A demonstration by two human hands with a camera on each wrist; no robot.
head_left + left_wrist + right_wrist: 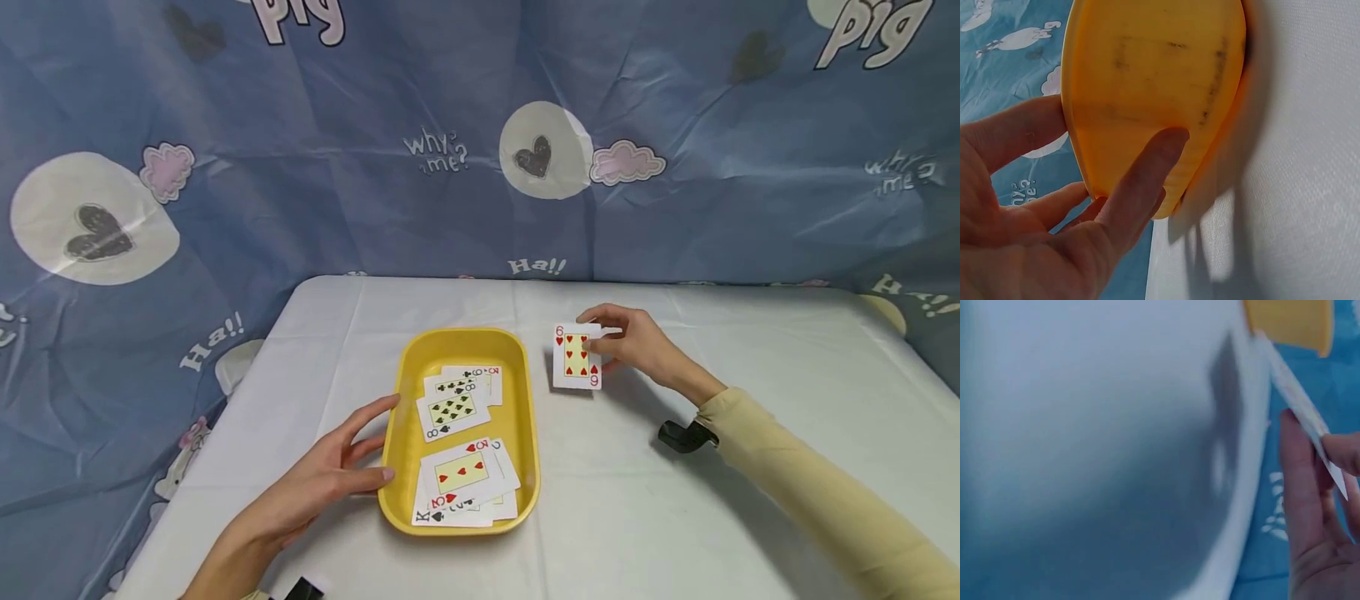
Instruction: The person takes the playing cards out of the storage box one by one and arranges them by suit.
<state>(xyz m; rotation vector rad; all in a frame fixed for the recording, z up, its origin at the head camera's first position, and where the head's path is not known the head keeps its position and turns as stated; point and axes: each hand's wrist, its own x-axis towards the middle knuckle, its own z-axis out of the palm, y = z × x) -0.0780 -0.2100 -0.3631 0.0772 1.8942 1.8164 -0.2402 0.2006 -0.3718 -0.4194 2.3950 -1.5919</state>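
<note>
My right hand [632, 343] pinches a playing card [576, 367], the six of hearts, thumb on its face and fingers behind. The card is held face up over the white table, right of the yellow tray [534, 417]; in the right wrist view it shows edge-on. My left hand [318, 479] lies spread at the tray's left side, its thumb [1147, 181] against the outer wall and a fingertip at the rim. Inside the tray are two overlapping groups of face-up cards. An eight of spades [452, 412] tops the far group, a three of hearts [459, 476] the near one.
A white cloth [750, 358] covers the table. Behind and to the left hangs a blue printed curtain [375, 208], meeting the table's far edge. A black wrist strap piece [684, 436] juts from under the right sleeve.
</note>
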